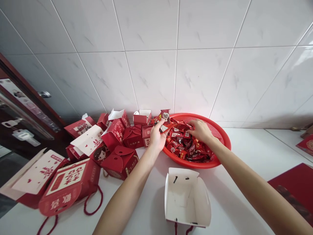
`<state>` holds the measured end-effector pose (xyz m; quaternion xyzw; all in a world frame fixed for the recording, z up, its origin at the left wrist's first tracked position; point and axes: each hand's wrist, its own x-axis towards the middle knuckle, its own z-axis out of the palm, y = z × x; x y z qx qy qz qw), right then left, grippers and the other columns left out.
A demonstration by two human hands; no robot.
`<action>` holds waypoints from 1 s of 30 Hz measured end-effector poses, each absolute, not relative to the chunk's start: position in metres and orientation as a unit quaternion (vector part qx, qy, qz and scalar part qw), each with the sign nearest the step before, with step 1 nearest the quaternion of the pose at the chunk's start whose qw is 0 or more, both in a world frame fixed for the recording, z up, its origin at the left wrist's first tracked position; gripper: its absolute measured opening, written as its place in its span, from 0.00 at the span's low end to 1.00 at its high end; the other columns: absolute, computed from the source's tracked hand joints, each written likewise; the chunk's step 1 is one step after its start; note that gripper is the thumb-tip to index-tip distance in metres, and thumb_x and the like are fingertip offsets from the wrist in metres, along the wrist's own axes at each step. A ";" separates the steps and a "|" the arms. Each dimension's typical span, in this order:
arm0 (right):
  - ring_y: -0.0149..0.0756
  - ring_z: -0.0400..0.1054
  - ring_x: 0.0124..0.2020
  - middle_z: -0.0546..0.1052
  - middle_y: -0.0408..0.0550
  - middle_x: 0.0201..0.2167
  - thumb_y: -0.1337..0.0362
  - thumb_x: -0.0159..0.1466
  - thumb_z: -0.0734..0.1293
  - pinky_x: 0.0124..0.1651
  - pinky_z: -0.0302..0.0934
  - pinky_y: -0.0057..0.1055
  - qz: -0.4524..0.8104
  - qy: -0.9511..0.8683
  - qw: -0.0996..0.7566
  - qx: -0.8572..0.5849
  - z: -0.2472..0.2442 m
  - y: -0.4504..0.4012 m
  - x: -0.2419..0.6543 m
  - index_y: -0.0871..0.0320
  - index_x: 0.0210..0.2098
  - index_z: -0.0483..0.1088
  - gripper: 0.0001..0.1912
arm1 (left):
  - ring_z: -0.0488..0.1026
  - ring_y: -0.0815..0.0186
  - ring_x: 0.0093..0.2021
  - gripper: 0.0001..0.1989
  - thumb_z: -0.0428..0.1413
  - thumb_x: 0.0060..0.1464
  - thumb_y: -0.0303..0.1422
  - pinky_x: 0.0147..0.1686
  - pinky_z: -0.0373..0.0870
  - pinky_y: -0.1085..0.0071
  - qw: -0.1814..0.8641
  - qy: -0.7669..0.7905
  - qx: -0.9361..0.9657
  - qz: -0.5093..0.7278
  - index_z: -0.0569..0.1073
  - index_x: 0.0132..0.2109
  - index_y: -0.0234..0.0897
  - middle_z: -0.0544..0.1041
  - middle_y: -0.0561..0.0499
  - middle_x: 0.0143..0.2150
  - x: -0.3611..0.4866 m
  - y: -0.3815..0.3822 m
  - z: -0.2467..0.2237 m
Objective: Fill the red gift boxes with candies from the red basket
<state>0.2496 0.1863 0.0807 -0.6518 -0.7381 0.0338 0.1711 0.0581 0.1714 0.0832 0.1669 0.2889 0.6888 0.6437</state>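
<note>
Red-wrapped candies [187,143] fill much of a red plastic basket [223,138] by the tiled wall. My left hand [157,135] is at the basket's left rim, its fingers closed on several wrapped candies, one a red packet with a pale heart print [165,115]. Inside the basket, my right hand [200,130] reaches down onto the candies with bent fingers. Its fingertips are among the wrappers, and whether they grip one I cannot tell. Nearer me stands an open box [187,197], white inside, with dark red cord at its front.
Several red and white gift boxes [119,161] crowd the left side, some with rope handles. A dark door [26,107] with keys [25,137] in it stands at far left. A red box [293,189] lies at the right edge. White tiles [149,78] back the table.
</note>
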 end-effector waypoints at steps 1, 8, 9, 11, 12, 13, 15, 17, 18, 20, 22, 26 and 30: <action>0.52 0.73 0.53 0.80 0.58 0.51 0.67 0.63 0.68 0.52 0.64 0.40 0.034 -0.750 0.170 -0.638 0.080 0.187 0.248 0.58 0.49 0.78 0.15 | 0.79 0.71 0.34 0.07 0.61 0.53 0.20 0.45 0.77 0.73 0.644 0.288 0.164 0.690 0.78 0.30 0.35 0.81 0.54 0.32 0.058 0.171 0.083; 0.45 0.76 0.49 0.83 0.52 0.46 0.70 0.63 0.70 0.52 0.65 0.34 0.073 -0.843 0.113 -0.520 0.074 0.185 0.233 0.58 0.44 0.81 0.11 | 0.78 0.72 0.31 0.08 0.60 0.53 0.21 0.42 0.77 0.73 0.646 0.283 0.158 0.691 0.78 0.30 0.36 0.80 0.54 0.30 0.058 0.171 0.085; 0.44 0.76 0.48 0.83 0.51 0.46 0.68 0.63 0.72 0.51 0.65 0.33 0.084 -0.859 0.096 -0.495 0.074 0.184 0.231 0.57 0.44 0.81 0.11 | 0.78 0.72 0.31 0.08 0.60 0.53 0.20 0.42 0.77 0.73 0.645 0.284 0.158 0.691 0.77 0.29 0.36 0.80 0.54 0.30 0.058 0.171 0.085; 0.42 0.77 0.47 0.83 0.50 0.46 0.64 0.61 0.75 0.49 0.66 0.31 0.097 -0.884 0.060 -0.453 0.071 0.181 0.226 0.55 0.46 0.81 0.13 | 0.78 0.71 0.32 0.09 0.60 0.54 0.20 0.42 0.77 0.73 0.645 0.287 0.160 0.690 0.77 0.29 0.36 0.80 0.54 0.30 0.058 0.171 0.085; 0.43 0.77 0.47 0.82 0.50 0.47 0.61 0.60 0.77 0.48 0.66 0.31 0.097 -0.892 0.044 -0.439 0.070 0.179 0.222 0.55 0.48 0.80 0.17 | 0.78 0.71 0.32 0.09 0.60 0.54 0.20 0.42 0.77 0.74 0.644 0.289 0.161 0.690 0.77 0.28 0.36 0.80 0.54 0.30 0.058 0.171 0.085; 0.45 0.76 0.48 0.81 0.52 0.49 0.59 0.58 0.78 0.48 0.66 0.33 0.091 -0.897 0.030 -0.430 0.068 0.177 0.218 0.55 0.50 0.79 0.21 | 0.78 0.71 0.33 0.09 0.60 0.54 0.20 0.42 0.77 0.74 0.643 0.290 0.163 0.690 0.77 0.28 0.36 0.81 0.54 0.31 0.059 0.171 0.085; 0.51 0.75 0.51 0.79 0.58 0.51 0.58 0.56 0.79 0.51 0.66 0.37 0.069 -0.902 0.008 -0.427 0.065 0.174 0.210 0.57 0.54 0.77 0.27 | 0.78 0.71 0.33 0.10 0.59 0.55 0.20 0.42 0.77 0.74 0.640 0.291 0.166 0.692 0.77 0.28 0.35 0.80 0.54 0.31 0.059 0.170 0.084; 0.54 0.74 0.52 0.78 0.61 0.52 0.60 0.56 0.79 0.53 0.64 0.40 0.045 -0.902 -0.009 -0.429 0.062 0.173 0.202 0.59 0.55 0.76 0.28 | 0.79 0.70 0.35 0.10 0.59 0.54 0.19 0.43 0.76 0.74 0.636 0.298 0.167 0.692 0.78 0.29 0.35 0.80 0.54 0.31 0.059 0.170 0.084; 0.54 0.74 0.52 0.78 0.62 0.52 0.61 0.57 0.78 0.53 0.63 0.40 0.036 -0.902 -0.016 -0.431 0.061 0.173 0.200 0.59 0.54 0.76 0.26 | 0.79 0.69 0.36 0.09 0.59 0.54 0.20 0.45 0.76 0.73 0.633 0.302 0.168 0.692 0.78 0.29 0.36 0.80 0.53 0.32 0.059 0.171 0.084; 0.52 0.75 0.50 0.79 0.60 0.50 0.63 0.60 0.74 0.50 0.64 0.38 0.024 -0.897 -0.026 -0.441 0.060 0.174 0.198 0.58 0.52 0.76 0.20 | 0.80 0.67 0.41 0.08 0.60 0.53 0.20 0.47 0.76 0.72 0.630 0.307 0.174 0.692 0.78 0.29 0.36 0.81 0.52 0.33 0.059 0.171 0.083; 0.49 0.76 0.46 0.81 0.57 0.46 0.68 0.63 0.69 0.45 0.64 0.35 0.015 -0.885 -0.029 -0.464 0.062 0.177 0.202 0.56 0.49 0.77 0.15 | 0.81 0.65 0.44 0.06 0.61 0.51 0.22 0.49 0.76 0.71 0.629 0.305 0.182 0.691 0.78 0.31 0.36 0.81 0.52 0.35 0.058 0.172 0.082; 0.52 0.77 0.45 0.82 0.61 0.43 0.76 0.63 0.61 0.44 0.63 0.38 -0.014 -0.850 -0.009 -0.527 0.067 0.183 0.215 0.58 0.50 0.77 0.20 | 0.81 0.65 0.45 0.05 0.62 0.50 0.23 0.49 0.76 0.71 0.633 0.294 0.195 0.689 0.79 0.33 0.37 0.82 0.52 0.35 0.057 0.174 0.080; 0.57 0.74 0.51 0.81 0.65 0.46 0.74 0.61 0.63 0.53 0.61 0.44 -0.023 -0.852 0.015 -0.522 0.067 0.184 0.218 0.63 0.54 0.76 0.22 | 0.81 0.65 0.45 0.06 0.61 0.52 0.22 0.50 0.76 0.71 0.635 0.290 0.193 0.689 0.79 0.32 0.36 0.82 0.52 0.35 0.057 0.174 0.080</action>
